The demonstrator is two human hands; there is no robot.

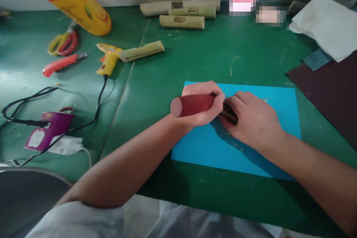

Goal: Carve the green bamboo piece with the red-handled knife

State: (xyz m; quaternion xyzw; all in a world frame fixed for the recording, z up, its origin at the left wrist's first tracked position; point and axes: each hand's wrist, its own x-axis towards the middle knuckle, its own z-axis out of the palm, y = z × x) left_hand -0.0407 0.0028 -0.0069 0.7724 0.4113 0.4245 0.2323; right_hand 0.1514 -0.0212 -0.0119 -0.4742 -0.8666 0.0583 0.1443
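My left hand (pixel 205 95) is wrapped round a tool with a thick red handle (pixel 192 106), its butt end toward the left. My right hand (pixel 251 117) is closed just right of it, pressed round a dark brown, glossy piece (pixel 230 113). Whether that piece is part of the tool or a separate workpiece I cannot tell; the fingers hide its far end. Both hands are over a blue sheet (pixel 200 147), where small shavings lie scattered.
A yellow glue gun (pixel 109 59) touches a cut bamboo piece (pixel 143 51) at left. Nearby are scissors (pixel 63 44), a red utility knife (pixel 63 64), a bottle (pixel 75 3) and a purple power block (pixel 48 130). Several notched bamboo tubes (pixel 182 22) lie behind; white paper (pixel 325 26) sits right.
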